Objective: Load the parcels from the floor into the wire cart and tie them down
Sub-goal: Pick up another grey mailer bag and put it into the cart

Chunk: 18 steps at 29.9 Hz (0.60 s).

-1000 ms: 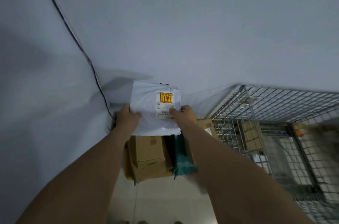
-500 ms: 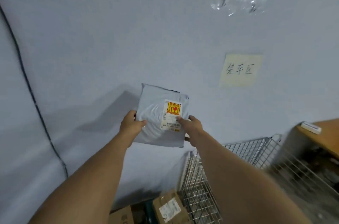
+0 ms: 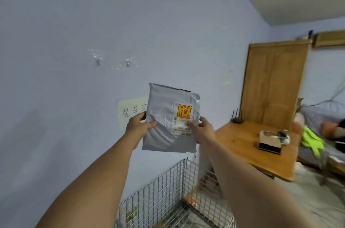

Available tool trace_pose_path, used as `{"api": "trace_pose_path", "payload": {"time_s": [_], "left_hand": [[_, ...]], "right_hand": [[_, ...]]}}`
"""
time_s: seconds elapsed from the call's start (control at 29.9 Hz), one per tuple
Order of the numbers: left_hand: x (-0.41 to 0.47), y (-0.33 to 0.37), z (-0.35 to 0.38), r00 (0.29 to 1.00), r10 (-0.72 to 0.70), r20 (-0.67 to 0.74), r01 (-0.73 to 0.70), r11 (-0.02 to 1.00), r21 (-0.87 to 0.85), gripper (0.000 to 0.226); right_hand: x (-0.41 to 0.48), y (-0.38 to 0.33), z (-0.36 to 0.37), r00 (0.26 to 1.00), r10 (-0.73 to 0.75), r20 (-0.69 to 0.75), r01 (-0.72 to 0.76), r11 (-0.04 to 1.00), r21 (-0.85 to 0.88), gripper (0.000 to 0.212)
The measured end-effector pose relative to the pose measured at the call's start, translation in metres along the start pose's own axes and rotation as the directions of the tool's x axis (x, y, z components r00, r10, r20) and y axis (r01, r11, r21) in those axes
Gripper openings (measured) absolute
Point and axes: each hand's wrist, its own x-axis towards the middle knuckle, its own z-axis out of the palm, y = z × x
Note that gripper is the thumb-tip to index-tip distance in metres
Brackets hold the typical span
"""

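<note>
I hold a grey plastic mailer parcel (image 3: 169, 115) up at chest height in front of the wall, its white shipping label and orange fragile sticker facing me. My left hand (image 3: 138, 124) grips its left edge, thumb across the front. My right hand (image 3: 202, 129) grips the right edge, thumb on the label. Below the parcel stands the wire cart (image 3: 168, 194); only its far mesh walls and top corner show, and my arms hide most of its inside.
A wooden table (image 3: 248, 145) with a small box and a router stands to the right of the cart. Behind it is a wooden wardrobe (image 3: 274, 82). A paper sign (image 3: 130, 112) hangs on the wall behind the parcel. A bed with a person lying on it is at far right.
I have lifted the parcel from above the floor pile and swung to the right. The boxes on the floor have left the view; the cart, table and wardrobe have come in.
</note>
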Motion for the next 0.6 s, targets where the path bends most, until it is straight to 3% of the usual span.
{"api": "trace_pose_path", "payload": {"time_s": [0.33,0.6], "left_hand": [[0.034,0.089,0.284,0.959,0.188,0.211,-0.161,0.977,-0.140,0.059],[0.062,0.108,0.443,0.910,0.241,0.338,-0.177,0.962,-0.210,0.058]], "right_hand": [[0.066,-0.010,-0.266,0.928,-0.182,-0.324,0.113,0.968,-0.222,0.029],[0.126,0.027,-0.393,0.847,-0.197,-0.494,0.045,0.952,-0.302,0.035]]}}
